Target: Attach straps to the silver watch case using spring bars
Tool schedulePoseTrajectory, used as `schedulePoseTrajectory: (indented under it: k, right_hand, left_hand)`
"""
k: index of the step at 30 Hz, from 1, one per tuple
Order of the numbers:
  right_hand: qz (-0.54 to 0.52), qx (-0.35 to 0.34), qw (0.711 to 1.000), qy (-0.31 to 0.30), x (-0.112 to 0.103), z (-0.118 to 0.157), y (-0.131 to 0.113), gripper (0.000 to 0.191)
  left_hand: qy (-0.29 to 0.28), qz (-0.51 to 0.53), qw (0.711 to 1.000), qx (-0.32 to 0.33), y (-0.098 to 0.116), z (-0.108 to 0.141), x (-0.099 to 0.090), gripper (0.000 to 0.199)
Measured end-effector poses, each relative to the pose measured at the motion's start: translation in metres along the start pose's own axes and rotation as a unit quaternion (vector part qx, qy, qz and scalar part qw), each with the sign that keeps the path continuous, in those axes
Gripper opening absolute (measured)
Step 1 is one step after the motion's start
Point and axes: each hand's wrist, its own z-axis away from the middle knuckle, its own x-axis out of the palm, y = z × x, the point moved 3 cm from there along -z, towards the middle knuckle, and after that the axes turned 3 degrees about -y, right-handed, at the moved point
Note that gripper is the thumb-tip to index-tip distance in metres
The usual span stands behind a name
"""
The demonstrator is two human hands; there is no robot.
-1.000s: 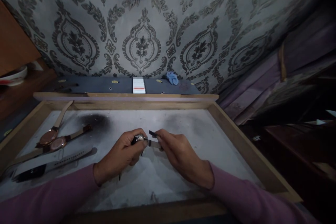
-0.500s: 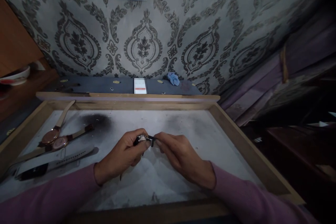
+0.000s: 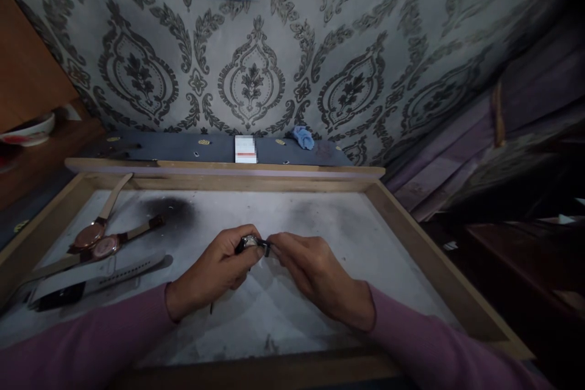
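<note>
A small wristwatch (image 3: 250, 242) with a pale face and a dark strap is held over the middle of the wooden tray (image 3: 411, 244). My left hand (image 3: 214, 268) grips its case between thumb and fingers. The fingers of my right hand (image 3: 320, 274) are pinched on the strap's end at the right side of the case. Part of the strap hangs below my left hand. Two watches with round rose-coloured cases, one (image 3: 89, 234) behind the other (image 3: 106, 247), lie at the tray's left, beside a dark watch (image 3: 61, 296) with a pale strap.
Behind the tray, a lit phone (image 3: 245, 150) and a crumpled blue cloth (image 3: 303, 138) rest on a dark patterned cover. A bowl (image 3: 31, 132) stands on a wooden shelf at the left. Purple curtains hang at the right.
The whole view has shifted very slightly. Both hands keep nearly the same hold on the watch, with the fingers of my right hand moved a little.
</note>
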Motion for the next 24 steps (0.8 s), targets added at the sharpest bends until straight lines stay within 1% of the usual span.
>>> schedulePoseTrajectory:
  k: [7, 13, 18, 24]
  right_hand:
    - [0.001, 0.007, 1.000, -0.006, 0.0004, 0.0014, 0.0021, 0.021]
    - [0.006, 0.006, 1.000, 0.001, 0.0001, 0.0002, 0.0009, 0.020]
    - [0.000, 0.013, 1.000, -0.011, -0.0002, -0.0009, -0.0003, 0.023]
    - [0.019, 0.006, 1.000, -0.020, -0.0007, -0.0008, 0.0002, 0.023]
  left_hand:
    - [0.001, 0.010, 1.000, 0.001, 0.0003, -0.0008, 0.0005, 0.020]
    - [0.011, -0.015, 1.000, 0.006, 0.0023, -0.0007, 0.0007, 0.021]
    - [0.019, -0.042, 0.999, 0.004, 0.0028, 0.0003, -0.0001, 0.020]
    - [0.017, -0.038, 0.999, 0.005, 0.0013, -0.0005, -0.0011, 0.020]
